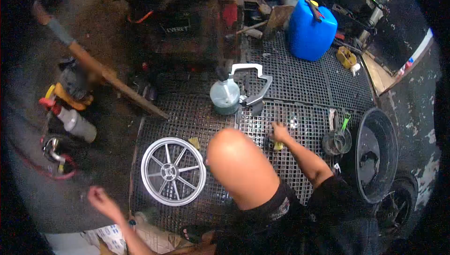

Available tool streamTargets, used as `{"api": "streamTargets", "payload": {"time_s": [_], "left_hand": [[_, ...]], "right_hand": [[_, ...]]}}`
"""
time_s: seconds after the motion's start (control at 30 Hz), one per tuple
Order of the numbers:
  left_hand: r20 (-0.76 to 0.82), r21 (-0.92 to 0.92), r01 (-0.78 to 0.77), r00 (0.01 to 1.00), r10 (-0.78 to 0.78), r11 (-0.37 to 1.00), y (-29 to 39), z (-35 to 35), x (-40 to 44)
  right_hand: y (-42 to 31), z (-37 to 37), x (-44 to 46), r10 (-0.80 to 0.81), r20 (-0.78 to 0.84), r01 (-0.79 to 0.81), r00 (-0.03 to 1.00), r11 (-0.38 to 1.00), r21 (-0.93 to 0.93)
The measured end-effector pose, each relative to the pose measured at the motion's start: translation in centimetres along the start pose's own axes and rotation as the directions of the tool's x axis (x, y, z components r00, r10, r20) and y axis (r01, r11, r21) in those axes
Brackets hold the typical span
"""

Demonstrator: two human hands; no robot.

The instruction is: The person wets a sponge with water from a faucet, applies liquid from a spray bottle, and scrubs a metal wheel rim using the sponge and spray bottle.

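Inside the round container (223, 96), greenish liquid (226, 109)

The left hand (97, 197) is blurred, the left forearm (133, 237) cut off below, the dark item (271, 138) partly hidden by the right hand (280, 133).

Dim, uneven light leaves the upper left murky and grainy, while glare whitens the bare knee (230, 148) and the wet floor grating (262, 117). Wide-lens distortion bends the edges into black corners, and the left hand (101, 199) looks slightly blurred.
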State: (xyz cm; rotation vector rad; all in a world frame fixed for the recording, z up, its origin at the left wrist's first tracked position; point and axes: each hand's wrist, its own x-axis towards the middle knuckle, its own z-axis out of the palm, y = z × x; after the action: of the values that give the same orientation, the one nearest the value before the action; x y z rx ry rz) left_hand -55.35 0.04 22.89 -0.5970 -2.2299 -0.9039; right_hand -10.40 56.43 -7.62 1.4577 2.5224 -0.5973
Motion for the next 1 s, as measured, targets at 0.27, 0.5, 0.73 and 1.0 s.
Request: {"api": "streamTargets", "payload": {"time_s": [0.27, 0.5, 0.73, 1.0], "left_hand": [[-0.227, 0.226, -0.241, 0.929, 0.292, 0.944, 7.7, -10.3, 21.1], [0.307, 0.131, -0.257, 0.929, 0.207, 0.957, 7.7, -5.8, 23.7], [0.286, 0.098, -0.297, 0.923, 0.259, 0.950, 6.3, -4.2, 23.6], [0.340, 0.289, -0.202, 0.935, 0.096, 0.936, 12.9, -4.7, 21.8]], "right_hand": [[2.8, 4.8, -3.1, -0.006, -0.014, 0.006, 1.000, 1.000, 0.012], [2.6, 0.8, -1.7, 0.402, 0.101, -0.049, 0.910, -0.138, 0.989], [0.8, -6.1, -5.4, -0.038, 0.113, -0.118, 0.993, -0.395, 0.911], [-14.8, -19.8, -10.9, -0.344, -0.200, -0.122, 0.917, -0.720, 0.683]]}}
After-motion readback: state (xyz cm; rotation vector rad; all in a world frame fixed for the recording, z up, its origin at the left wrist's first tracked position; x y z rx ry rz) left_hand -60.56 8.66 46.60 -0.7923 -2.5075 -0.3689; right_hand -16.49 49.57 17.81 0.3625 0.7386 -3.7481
